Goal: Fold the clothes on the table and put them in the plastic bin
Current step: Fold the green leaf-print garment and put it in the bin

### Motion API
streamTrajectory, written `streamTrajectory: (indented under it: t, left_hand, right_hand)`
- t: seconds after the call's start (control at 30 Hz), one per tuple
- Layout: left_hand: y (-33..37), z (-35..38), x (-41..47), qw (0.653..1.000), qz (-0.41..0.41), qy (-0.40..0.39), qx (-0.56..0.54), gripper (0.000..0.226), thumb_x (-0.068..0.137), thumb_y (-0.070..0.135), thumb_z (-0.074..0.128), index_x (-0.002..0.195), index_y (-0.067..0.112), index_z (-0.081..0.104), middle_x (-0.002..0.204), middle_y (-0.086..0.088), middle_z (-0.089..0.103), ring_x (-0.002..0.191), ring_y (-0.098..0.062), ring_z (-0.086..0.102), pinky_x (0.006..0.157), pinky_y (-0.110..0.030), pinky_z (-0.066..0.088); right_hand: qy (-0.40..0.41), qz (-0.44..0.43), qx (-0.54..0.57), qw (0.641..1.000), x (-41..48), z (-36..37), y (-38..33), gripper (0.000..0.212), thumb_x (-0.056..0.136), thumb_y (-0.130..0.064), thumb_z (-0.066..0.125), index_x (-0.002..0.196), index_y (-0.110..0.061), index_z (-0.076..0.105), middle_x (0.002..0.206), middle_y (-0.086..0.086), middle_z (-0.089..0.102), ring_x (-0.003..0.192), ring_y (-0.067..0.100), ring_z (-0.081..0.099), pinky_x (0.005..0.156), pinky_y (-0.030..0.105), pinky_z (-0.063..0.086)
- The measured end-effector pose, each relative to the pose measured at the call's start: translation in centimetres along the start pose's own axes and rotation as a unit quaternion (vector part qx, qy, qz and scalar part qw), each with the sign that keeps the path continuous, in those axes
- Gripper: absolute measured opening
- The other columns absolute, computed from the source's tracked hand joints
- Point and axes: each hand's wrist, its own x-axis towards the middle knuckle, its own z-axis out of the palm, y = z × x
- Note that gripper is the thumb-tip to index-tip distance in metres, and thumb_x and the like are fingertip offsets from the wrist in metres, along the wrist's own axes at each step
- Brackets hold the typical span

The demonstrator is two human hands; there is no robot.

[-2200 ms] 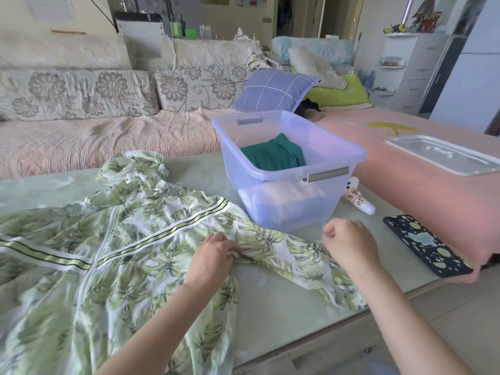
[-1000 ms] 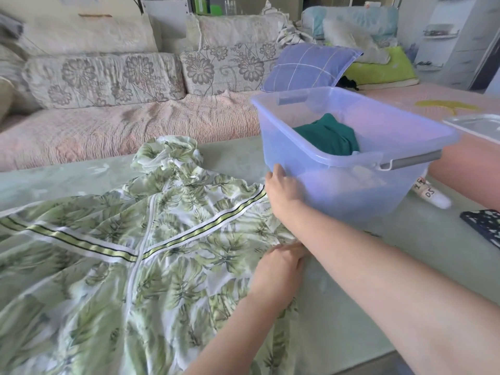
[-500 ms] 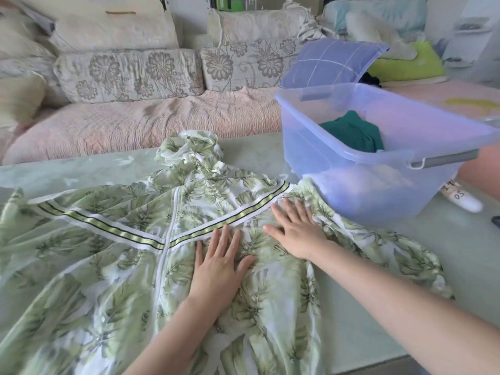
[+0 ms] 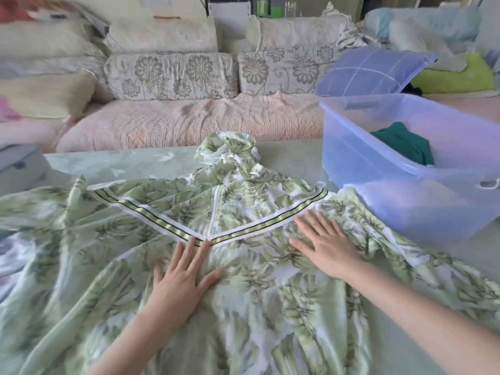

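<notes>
A green leaf-print hooded jacket [image 4: 243, 201] lies spread front-up across the pale green table [image 4: 135, 163], hood toward the sofa. My left hand [image 4: 181, 277] rests flat on it just below the striped band at the zip, fingers spread. My right hand [image 4: 324, 242] presses flat on the jacket's right chest, fingers apart. The clear plastic bin [image 4: 405, 201] stands at the right, touching the jacket's right sleeve, with a folded dark green garment [image 4: 403, 147] inside.
A pink-covered sofa [image 4: 189, 120] with floral cushions runs behind the table. A blue checked pillow [image 4: 370, 71] leans behind the bin. A grey box-like object [image 4: 19, 169] sits at the table's left edge.
Both hands went from gripping the right sleeve to lying flat on the jacket's chest. Since half a second ago they have spread apart, the right hand sliding right. The view swung left.
</notes>
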Motion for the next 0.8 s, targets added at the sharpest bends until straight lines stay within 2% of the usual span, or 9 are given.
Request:
streamTrajectory:
  t: [0.1,0.2,0.27,0.33,0.43,0.6,0.67,0.73,0.8]
  left_hand:
    - [-1.0,-0.2,-0.2,0.999,0.019,-0.012,-0.028,0.097,0.046,0.092,-0.019,0.135,0.055,-0.018,0.152,0.018,-0.021,0.139,-0.006,-0.023,0.114,-0.05,-0.007]
    - [-0.9,-1.0,-0.1,0.998,0.017,0.022,-0.052,0.099,0.056,0.087,-0.018,0.145,0.048,0.001,0.156,0.016,-0.009,0.14,-0.003,-0.018,0.115,-0.044,-0.009]
    - [-0.9,-1.0,-0.1,0.998,0.022,0.054,-0.029,0.106,0.052,0.085,-0.027,0.147,0.045,0.0,0.155,0.016,-0.01,0.136,-0.003,-0.025,0.112,-0.041,-0.016]
    - [-1.0,-0.8,0.4,0.998,0.021,0.058,-0.01,0.109,0.049,0.083,-0.031,0.147,0.043,-0.006,0.155,0.013,-0.015,0.135,-0.008,-0.031,0.11,-0.043,-0.02]
    - [-1.9,-0.8,1.8,0.999,0.0,0.045,0.007,0.102,0.053,0.077,-0.024,0.147,0.039,-0.013,0.156,0.005,-0.019,0.135,-0.015,-0.034,0.111,-0.049,-0.017]
    - [-4.5,-2.3,4.4,0.993,-0.017,0.109,0.049,0.106,0.055,0.077,-0.029,0.15,0.032,-0.009,0.158,0.0,-0.014,0.132,-0.021,-0.038,0.105,-0.047,-0.027]
    - [-5.5,-2.8,4.9,0.992,-0.048,0.11,0.046,0.087,0.076,0.074,-0.011,0.15,0.029,-0.01,0.158,-0.001,-0.014,0.135,-0.022,-0.034,0.106,-0.047,-0.023]
    - [-5.7,-3.1,5.1,0.994,-0.057,0.075,0.052,0.071,0.092,0.064,0.009,0.15,0.028,-0.012,0.156,-0.001,-0.021,0.138,-0.023,-0.031,0.107,-0.048,-0.022]
    - [-6.0,-2.7,5.2,0.996,-0.05,0.052,0.055,0.068,0.095,0.059,0.011,0.149,0.028,-0.015,0.152,0.0,-0.03,0.136,-0.022,-0.035,0.104,-0.046,-0.028]
  right_hand:
    - [-0.029,0.004,-0.001,1.0,0.1,-0.3,0.3,0.076,0.074,-0.074,-0.019,0.139,-0.037,-0.03,0.148,-0.003,-0.038,0.137,0.019,-0.033,0.116,0.045,-0.014]
    - [-0.043,0.019,0.057,0.997,0.1,-1.4,-0.4,0.079,0.079,-0.077,-0.006,0.147,-0.038,-0.015,0.154,-0.008,-0.027,0.141,0.02,-0.026,0.116,0.048,-0.009]
    - [-0.01,0.028,0.124,0.992,0.5,-2.7,-1.4,0.068,0.091,-0.066,0.016,0.151,-0.035,0.007,0.156,-0.013,-0.01,0.145,0.019,-0.013,0.116,0.049,0.002]
    - [0.061,0.004,0.107,0.992,2.1,-4.2,-3.0,0.055,0.097,-0.052,0.029,0.148,-0.029,0.025,0.154,-0.006,0.012,0.143,0.018,0.005,0.115,0.043,0.013]
    - [0.101,-0.037,0.099,0.989,6.2,-6.1,-6.6,0.041,0.099,-0.034,0.041,0.139,-0.025,0.042,0.138,0.001,0.039,0.13,0.019,0.025,0.106,0.036,0.024]
    - [0.076,-0.079,0.108,0.988,13.9,-7.5,-14.2,0.039,0.097,-0.028,0.048,0.136,-0.027,0.047,0.133,0.002,0.045,0.129,0.021,0.03,0.101,0.041,0.033]
    - [0.073,-0.089,0.126,0.985,16.6,-7.7,-16.8,0.045,0.097,-0.026,0.05,0.141,-0.027,0.042,0.122,0.0,0.05,0.111,0.016,0.045,0.09,0.035,0.043]
    - [0.081,-0.091,0.138,0.983,19.0,-8.0,-18.9,0.051,0.096,-0.026,0.051,0.145,-0.027,0.035,0.096,-0.007,0.054,0.072,0.008,0.045,0.061,0.026,0.04]
    - [0.07,-0.088,0.135,0.984,21.3,-8.2,-20.7,0.058,0.096,-0.03,0.053,0.148,-0.027,0.027,0.105,0.0,0.061,0.065,0.011,0.047,0.053,0.026,0.036]
